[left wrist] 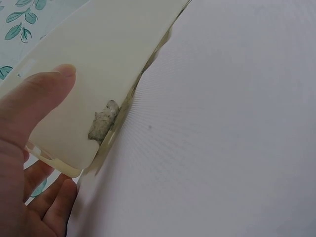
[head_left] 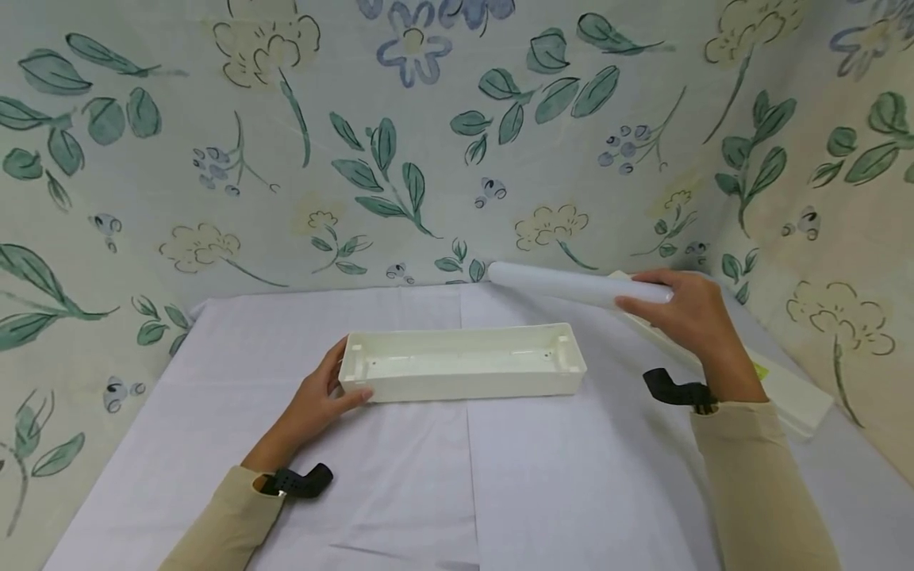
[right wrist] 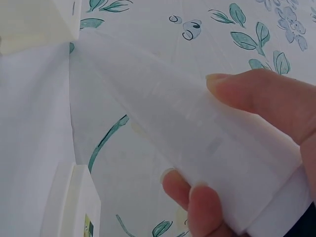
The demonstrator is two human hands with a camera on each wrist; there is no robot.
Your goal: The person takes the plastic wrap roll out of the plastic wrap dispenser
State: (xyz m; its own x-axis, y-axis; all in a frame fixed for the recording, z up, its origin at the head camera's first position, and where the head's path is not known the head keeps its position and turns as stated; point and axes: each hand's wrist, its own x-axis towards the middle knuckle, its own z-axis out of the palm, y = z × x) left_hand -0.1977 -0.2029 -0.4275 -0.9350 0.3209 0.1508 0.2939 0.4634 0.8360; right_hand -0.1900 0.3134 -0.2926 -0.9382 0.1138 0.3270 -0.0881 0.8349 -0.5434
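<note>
A long, shallow cream-coloured plastic box (head_left: 471,386) stands open side up on the white cloth. My left hand (head_left: 314,408) grips its left end, thumb on the front wall and fingers behind the end. The left wrist view shows that thumb (left wrist: 44,91) on the wall near a greyish patch. At the right, my right hand (head_left: 689,317) holds a smooth white roll (head_left: 564,284) by its near end, above the cloth. In the right wrist view the thumb and curled fingers clasp the roll (right wrist: 163,113); its kind is unclear.
Behind and below my right hand lies a long white piece (head_left: 793,400) with a yellow-green label, partly hidden by the arm. White cloth (head_left: 400,476) covers the table. A floral-patterned hanging (head_left: 443,143) closes off the back and sides.
</note>
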